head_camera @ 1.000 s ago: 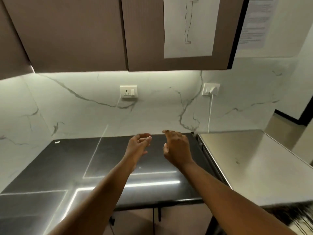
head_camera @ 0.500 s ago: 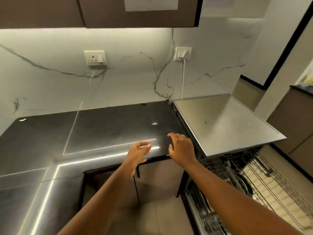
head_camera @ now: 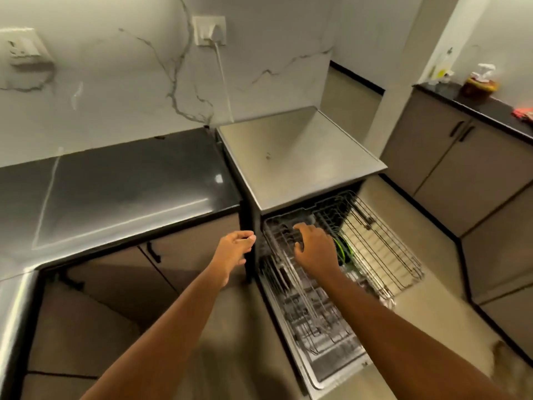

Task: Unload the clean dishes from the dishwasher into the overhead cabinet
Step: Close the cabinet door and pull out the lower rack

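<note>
The dishwasher (head_camera: 300, 157) stands open at the right of the black counter, its door folded down and a wire rack (head_camera: 380, 243) pulled out. A dark dish with a green rim (head_camera: 344, 251) stands upright in the rack. My right hand (head_camera: 315, 246) hovers over the rack's left side, just left of that dish, fingers spread and holding nothing. My left hand (head_camera: 233, 249) is held in front of the dishwasher's left edge, fingers loosely curled and empty. The overhead cabinet is out of view.
A black counter (head_camera: 115, 186) runs along the left with brown cabinets (head_camera: 121, 284) below. A wall socket with a plugged white cable (head_camera: 212, 33) sits above the dishwasher. A second counter (head_camera: 490, 111) with bottles stands at the far right. Open floor lies right of the rack.
The view has swung down and right from the overhead cabinets to the open dishwasher. Both hands have come down from counter height, the right one over the rack.
</note>
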`<act>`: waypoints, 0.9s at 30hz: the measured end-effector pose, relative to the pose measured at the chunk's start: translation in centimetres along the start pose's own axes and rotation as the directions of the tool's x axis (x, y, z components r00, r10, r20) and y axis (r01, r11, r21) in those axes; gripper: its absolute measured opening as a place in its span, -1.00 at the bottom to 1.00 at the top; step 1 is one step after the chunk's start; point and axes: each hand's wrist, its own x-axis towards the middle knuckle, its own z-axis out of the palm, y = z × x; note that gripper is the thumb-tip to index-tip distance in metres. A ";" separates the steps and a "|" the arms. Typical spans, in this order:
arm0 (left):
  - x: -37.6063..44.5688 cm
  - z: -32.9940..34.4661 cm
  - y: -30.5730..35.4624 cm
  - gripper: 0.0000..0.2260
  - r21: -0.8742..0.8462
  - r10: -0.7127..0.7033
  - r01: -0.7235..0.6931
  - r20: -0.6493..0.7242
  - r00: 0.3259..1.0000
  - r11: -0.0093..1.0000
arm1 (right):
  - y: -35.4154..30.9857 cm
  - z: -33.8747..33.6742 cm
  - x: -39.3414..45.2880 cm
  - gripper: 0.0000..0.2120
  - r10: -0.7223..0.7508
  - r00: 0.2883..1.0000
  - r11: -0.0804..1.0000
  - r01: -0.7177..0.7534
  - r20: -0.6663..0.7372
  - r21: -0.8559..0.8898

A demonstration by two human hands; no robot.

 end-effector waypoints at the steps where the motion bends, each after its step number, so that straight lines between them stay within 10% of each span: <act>1: -0.2 1.9 -0.5 -0.82 0.012 -0.018 0.018 0.008 1.000 1.000 | 1.9 -0.2 -1.0 -0.58 0.018 1.000 1.000 -0.018 0.001 0.008; 15: -2.4 20.2 -8.1 -0.73 0.162 -0.244 0.219 0.160 0.956 0.962 | 19.0 0.2 -12.1 -0.60 0.393 0.905 0.907 -0.411 0.164 0.095; 27: 1.3 28.1 -15.7 -0.78 0.271 -0.538 0.471 0.290 0.791 0.839 | 28.3 6.4 -12.5 -0.57 0.759 0.486 0.349 -0.865 0.432 0.360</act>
